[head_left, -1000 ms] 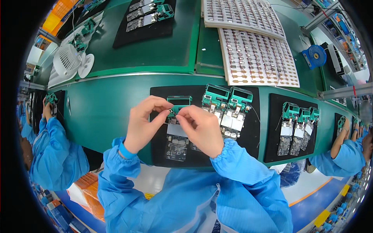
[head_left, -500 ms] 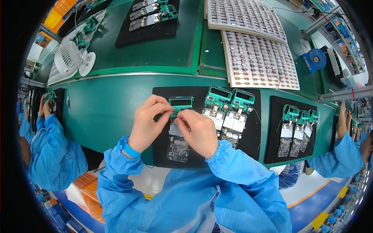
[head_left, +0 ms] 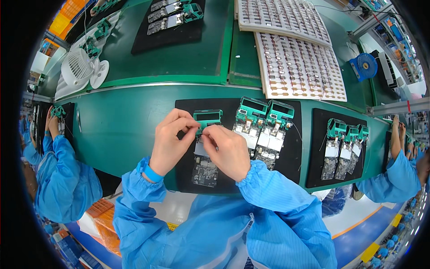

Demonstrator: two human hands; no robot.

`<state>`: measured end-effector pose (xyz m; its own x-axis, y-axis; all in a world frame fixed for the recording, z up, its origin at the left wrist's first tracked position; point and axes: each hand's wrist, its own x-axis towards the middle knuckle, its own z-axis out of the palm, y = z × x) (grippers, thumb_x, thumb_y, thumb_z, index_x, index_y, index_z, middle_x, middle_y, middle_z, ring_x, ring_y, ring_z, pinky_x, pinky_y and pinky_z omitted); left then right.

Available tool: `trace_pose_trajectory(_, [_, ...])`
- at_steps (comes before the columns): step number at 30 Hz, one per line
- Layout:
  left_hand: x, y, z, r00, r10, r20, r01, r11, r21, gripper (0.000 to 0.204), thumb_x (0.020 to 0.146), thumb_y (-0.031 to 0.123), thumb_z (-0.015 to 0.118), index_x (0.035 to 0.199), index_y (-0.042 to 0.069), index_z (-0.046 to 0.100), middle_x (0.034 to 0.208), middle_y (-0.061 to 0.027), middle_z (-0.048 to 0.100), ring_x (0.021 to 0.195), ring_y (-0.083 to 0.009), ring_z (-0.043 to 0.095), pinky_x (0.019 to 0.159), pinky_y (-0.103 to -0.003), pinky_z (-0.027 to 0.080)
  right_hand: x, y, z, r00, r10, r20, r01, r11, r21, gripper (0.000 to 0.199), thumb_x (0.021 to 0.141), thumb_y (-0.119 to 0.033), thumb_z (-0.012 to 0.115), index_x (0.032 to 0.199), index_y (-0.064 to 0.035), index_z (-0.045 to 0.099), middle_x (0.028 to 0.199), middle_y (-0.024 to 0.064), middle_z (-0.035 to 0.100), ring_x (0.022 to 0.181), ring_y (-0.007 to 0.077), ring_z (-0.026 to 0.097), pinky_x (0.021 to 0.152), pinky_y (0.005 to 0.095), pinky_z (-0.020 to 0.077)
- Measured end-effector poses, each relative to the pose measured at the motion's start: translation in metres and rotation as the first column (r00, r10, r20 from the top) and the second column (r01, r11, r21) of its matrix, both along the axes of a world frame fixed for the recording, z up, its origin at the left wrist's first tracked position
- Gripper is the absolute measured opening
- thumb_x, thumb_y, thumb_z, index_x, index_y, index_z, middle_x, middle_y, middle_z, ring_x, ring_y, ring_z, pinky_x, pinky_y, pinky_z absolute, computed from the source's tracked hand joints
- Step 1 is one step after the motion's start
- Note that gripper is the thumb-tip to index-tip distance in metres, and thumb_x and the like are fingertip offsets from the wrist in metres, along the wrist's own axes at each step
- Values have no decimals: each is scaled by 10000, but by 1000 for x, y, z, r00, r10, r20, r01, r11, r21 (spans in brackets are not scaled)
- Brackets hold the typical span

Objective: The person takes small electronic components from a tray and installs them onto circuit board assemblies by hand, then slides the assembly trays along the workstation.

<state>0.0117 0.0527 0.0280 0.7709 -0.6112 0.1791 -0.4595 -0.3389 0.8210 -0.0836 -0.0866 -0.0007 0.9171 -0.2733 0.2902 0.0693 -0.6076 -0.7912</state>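
Green and box-shaped, with a dark rectangular window, the frame (head_left: pixel 208 116) lies just beyond the fingertips, in line with a grey circuit board (head_left: pixel 205 172) whose lower part shows nearer than the hands. The left hand (head_left: pixel 172 143) and right hand (head_left: pixel 228 150) meet at the frame's near edge, thumb and forefinger of each drawn together; whether they pinch a small part cannot be told.

Frame and board look laid out as one unit, apparently partway done; the fingers hide whether the joint between them is finished. Right of the hands, two similar units (head_left: pixel 271 141) lie untouched and look at least as complete, though any remaining step is too small to make out.

Beneath the hands spreads a matt black mat (head_left: pixel 286 168). The boards are flat and densely speckled, with smooth white rectangles. Beyond and right of the hands, pale foam-like trays (head_left: pixel 265 89) carry neat rows of small wired parts. Crinkled blue sleeves (head_left: pixel 143 188) gather at the wrists.
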Motion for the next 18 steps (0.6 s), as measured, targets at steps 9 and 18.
trace_pose_trajectory(9, [5, 8, -10, 964, -154, 216, 151, 988, 32, 232, 774, -91, 725, 992, -12, 720, 1049, -121, 622, 881, -243, 648, 728, -318, 534, -4, -5, -2, 1000, 20, 8, -20, 998, 53, 84, 839, -45, 695, 916, -40, 662, 808, 104, 661, 686, 292, 667, 596, 367, 527])
trace_pose_trajectory(18, [4, 22, -32, 634, -263, 727, 128, 963, 237, 418, 710, -63, 700, 1111, 52, 711, 1134, -115, 618, 1004, -303, 624, 850, -420, 497, -35, -73, 31, 909, -295, 293, 381, 874, -302, 157, 761, 2, 722, 874, -97, 679, 840, 61, 606, 778, 270, 625, 625, 381, 527])
